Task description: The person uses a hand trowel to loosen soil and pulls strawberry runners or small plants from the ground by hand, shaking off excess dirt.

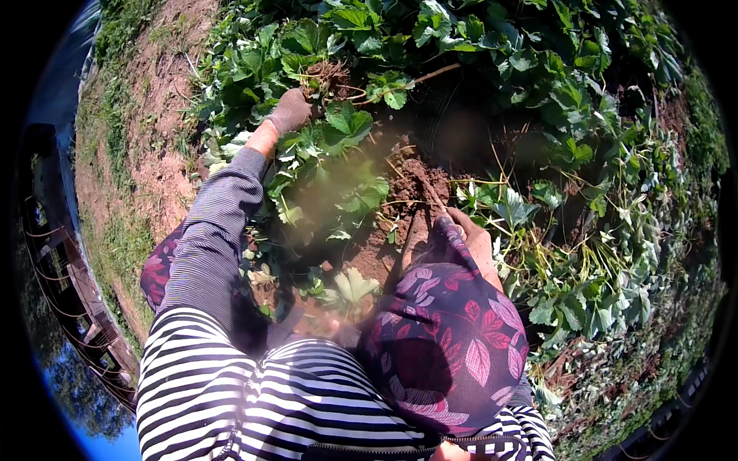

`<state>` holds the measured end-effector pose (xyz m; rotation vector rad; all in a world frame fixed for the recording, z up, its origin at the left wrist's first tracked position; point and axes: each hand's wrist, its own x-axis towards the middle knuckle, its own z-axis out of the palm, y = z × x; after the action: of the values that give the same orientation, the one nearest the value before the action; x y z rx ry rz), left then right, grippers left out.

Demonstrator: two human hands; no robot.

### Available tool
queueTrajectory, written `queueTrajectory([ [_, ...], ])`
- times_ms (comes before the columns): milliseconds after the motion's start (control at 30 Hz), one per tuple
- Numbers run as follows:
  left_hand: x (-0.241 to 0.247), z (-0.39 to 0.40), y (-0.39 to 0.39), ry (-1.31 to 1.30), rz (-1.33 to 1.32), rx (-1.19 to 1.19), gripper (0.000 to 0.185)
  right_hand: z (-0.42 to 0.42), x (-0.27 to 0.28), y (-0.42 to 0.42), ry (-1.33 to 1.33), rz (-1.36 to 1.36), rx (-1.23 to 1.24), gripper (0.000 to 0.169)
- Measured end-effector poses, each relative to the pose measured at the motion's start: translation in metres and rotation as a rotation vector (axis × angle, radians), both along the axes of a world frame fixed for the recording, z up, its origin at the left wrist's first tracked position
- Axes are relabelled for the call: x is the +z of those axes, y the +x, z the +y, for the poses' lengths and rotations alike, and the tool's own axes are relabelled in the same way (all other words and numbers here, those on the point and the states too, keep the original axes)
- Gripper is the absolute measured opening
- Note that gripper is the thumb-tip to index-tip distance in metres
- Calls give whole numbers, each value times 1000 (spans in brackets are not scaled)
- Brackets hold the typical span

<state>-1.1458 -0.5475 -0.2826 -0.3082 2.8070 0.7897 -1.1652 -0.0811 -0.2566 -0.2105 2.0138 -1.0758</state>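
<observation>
My left hand (292, 110), in a brownish glove, reaches forward and grips an uprooted strawberry plant (328, 78) beside its tangle of roots. Leaves hide the fingertips. My right hand (477, 237) is by my bent knee, its fingers closed around a narrow soil-coated hand tool (428, 187). The far end of that tool touches loose reddish soil (412, 173); my knee and trouser leg cover its near part, so its exact kind cannot be told. Leafy strawberry plants (351, 129) stand between my hands.
Dense strawberry foliage (490, 34) spreads ahead. Wilted, flattened plants (576, 276) lie on the right. A bare dirt strip (155, 115) with grass runs along the left. My knee in flowered trousers (455, 346) rises near my right hand. Blurry spots veil the middle.
</observation>
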Motion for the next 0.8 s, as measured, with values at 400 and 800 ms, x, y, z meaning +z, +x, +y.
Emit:
queueTrajectory([
  [400,7,44,100,-38,44,179,28,-1,-5,1,42,74,61,46],
  [800,161,48,257,-281,310,222,37,10,-30,10,63,67,-28,53],
])
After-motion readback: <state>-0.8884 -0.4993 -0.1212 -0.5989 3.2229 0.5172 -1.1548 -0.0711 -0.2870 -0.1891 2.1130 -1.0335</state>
